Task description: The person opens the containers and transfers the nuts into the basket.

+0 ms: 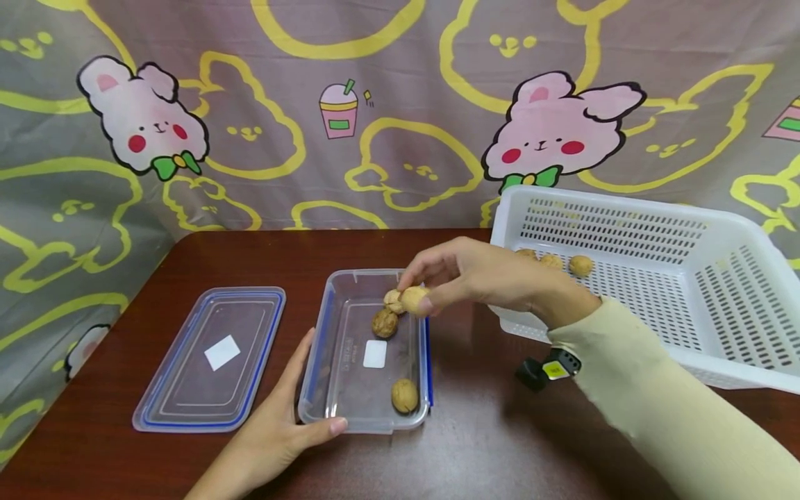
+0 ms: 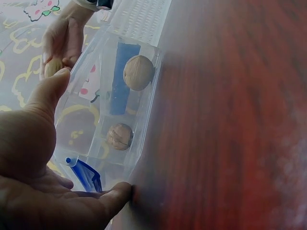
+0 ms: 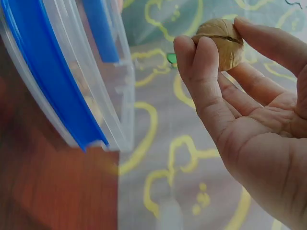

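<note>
A clear plastic food container [image 1: 350,410] stands on the table, with walnuts inside: a darker walnut [image 1: 384,323], a pale walnut [image 1: 393,301] beside it and another walnut [image 1: 405,396] at the near right corner. My left hand [image 1: 281,423] grips the container's near left corner, thumb on the front rim, fingers along the side. Over the right rim, my right hand [image 1: 478,278] pinches a walnut [image 3: 221,45] between fingertips and thumb. In the head view this held walnut partly covers the pale one.
A clear lid [image 1: 181,389] with a blue seal lies left of the container. At the right stands a white perforated basket [image 1: 631,292] holding several walnuts [image 1: 581,265]. A patterned cloth [image 1: 400,90] hangs behind the brown table [image 1: 262,253]. A watch [image 1: 556,368] is on my right wrist.
</note>
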`<action>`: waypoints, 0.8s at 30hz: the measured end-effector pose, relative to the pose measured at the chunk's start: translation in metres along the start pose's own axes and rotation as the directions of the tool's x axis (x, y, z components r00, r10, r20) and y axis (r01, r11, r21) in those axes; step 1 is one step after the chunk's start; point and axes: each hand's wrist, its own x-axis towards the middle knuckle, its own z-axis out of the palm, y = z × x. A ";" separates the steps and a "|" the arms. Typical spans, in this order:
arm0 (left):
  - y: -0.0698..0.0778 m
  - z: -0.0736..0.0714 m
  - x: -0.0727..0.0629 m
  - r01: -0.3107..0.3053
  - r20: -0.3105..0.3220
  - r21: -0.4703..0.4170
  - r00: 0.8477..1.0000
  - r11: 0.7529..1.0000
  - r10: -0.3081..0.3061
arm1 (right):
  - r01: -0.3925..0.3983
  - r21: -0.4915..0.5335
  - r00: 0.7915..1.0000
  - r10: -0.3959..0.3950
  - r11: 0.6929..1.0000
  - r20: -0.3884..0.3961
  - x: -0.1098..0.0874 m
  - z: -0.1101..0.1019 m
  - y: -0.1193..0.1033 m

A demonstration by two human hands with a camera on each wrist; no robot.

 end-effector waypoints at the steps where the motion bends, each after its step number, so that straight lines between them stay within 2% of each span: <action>1: 0.000 0.000 0.000 0.004 0.002 -0.004 1.000 1.000 -0.004 | -0.008 0.000 1.000 0.008 1.000 -0.022 -0.005 -0.004 0.000; 7: 0.001 0.000 0.000 0.023 0.002 0.006 1.000 1.000 -0.023 | -0.033 0.011 0.987 0.034 0.999 -0.159 -0.033 -0.025 0.005; 14: 0.001 0.000 0.000 0.044 0.003 0.007 0.999 0.999 -0.044 | -0.040 0.102 0.961 0.066 0.994 -0.269 -0.056 -0.040 0.016; 19: 0.001 0.000 0.000 0.043 0.004 0.010 0.999 0.999 -0.043 | -0.048 0.175 0.962 0.092 0.983 -0.256 -0.071 -0.060 0.022; 24: 0.001 0.000 0.000 0.041 0.008 0.011 0.999 0.999 -0.041 | -0.071 0.238 0.976 0.117 0.969 -0.184 -0.081 -0.088 0.032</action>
